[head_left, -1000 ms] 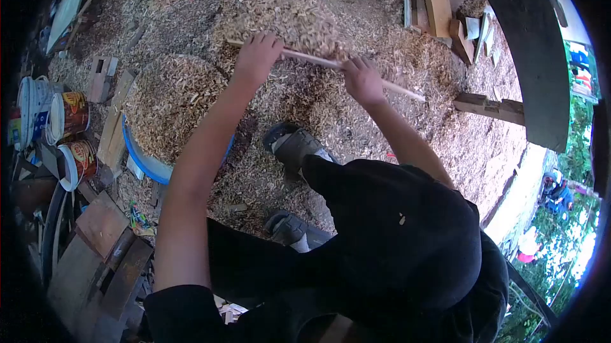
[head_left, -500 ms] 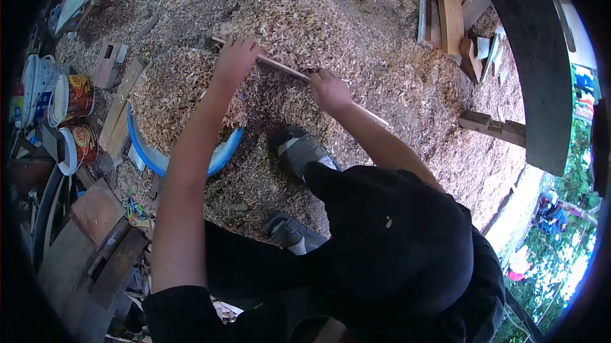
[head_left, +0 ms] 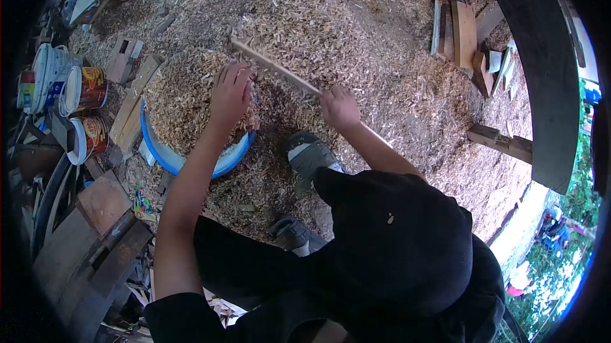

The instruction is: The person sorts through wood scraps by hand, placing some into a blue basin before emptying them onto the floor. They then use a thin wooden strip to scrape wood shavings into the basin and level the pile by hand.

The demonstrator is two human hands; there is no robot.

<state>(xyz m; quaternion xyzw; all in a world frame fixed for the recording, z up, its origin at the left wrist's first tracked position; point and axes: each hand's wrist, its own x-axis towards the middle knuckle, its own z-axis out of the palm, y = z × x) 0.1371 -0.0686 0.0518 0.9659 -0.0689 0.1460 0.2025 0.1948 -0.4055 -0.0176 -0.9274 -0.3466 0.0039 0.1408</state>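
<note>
A long thin wooden slat [head_left: 280, 70] slants over the chip-covered ground, its far end raised toward the upper left. My right hand [head_left: 339, 108] is closed around it toward its lower part. My left hand [head_left: 230, 96] rests on the heap of wood shavings [head_left: 184, 88], fingers stretched out and off the slat. That heap fills a basin with a blue rim [head_left: 156, 161] and rises above its edge. Behind the slat lies a larger mound of loose shavings [head_left: 318, 31].
Two brown tubs [head_left: 89, 88] stand at the left near wooden planks [head_left: 135, 104]. Board offcuts [head_left: 464, 34] lie at the upper right, and a wooden block [head_left: 499, 142] juts out below them. A dark curved beam [head_left: 541, 75] crosses the right side. My sandalled feet [head_left: 312, 155] are beside the basin.
My left hand has let go of the slat and moved down onto the heap in the basin. My right hand still holds the slat. The whole view has shifted slightly.
</note>
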